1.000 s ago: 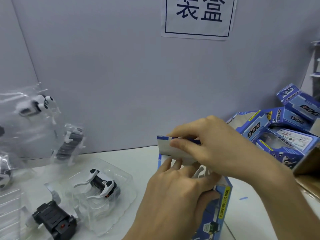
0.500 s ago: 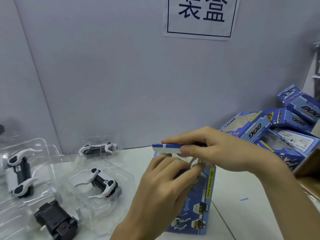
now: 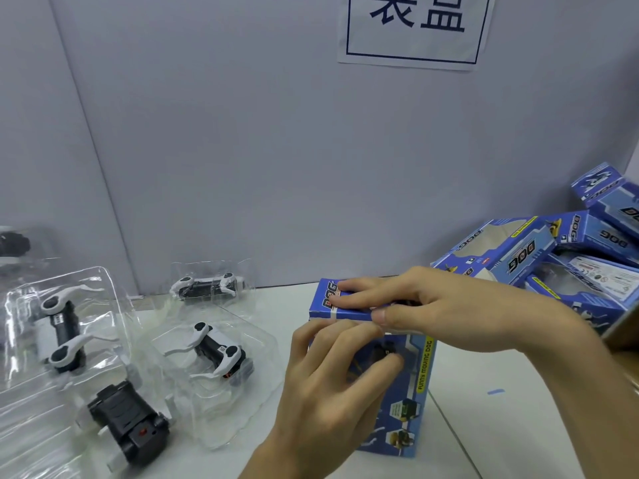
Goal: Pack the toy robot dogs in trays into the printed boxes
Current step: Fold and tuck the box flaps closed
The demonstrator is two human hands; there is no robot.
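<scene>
A blue printed cardboard box (image 3: 390, 382) stands upright on the white tabletop (image 3: 501, 430), its long axis vertical and slightly tilted, its top flap (image 3: 337, 300) with the word "DOG" folded down nearly level. The yellow side strip reading "FUNNY MOVING DOG" runs up the box's right front edge.

The right hand (image 3: 446, 305) reaches in from the right, palm down, fingers flat on the flap and thumb pressing its front edge, pinching the flap shut. The left hand (image 3: 332, 385) rises from below, fingers curled against the box's front face just under the flap, steadying it.

To the left, a clear plastic blister tray (image 3: 242, 409) holds a black-and-white toy robot dog (image 3: 218, 350) lying on its side, body running diagonally. A second tray (image 3: 20, 340) at far left carries another dog (image 3: 64, 331), and a third dog (image 3: 207, 286) lies in a tray by the grey wall (image 3: 242, 150). A black dog body (image 3: 128, 420) sits nearest. More blue boxes (image 3: 553, 257) are piled at right.
</scene>
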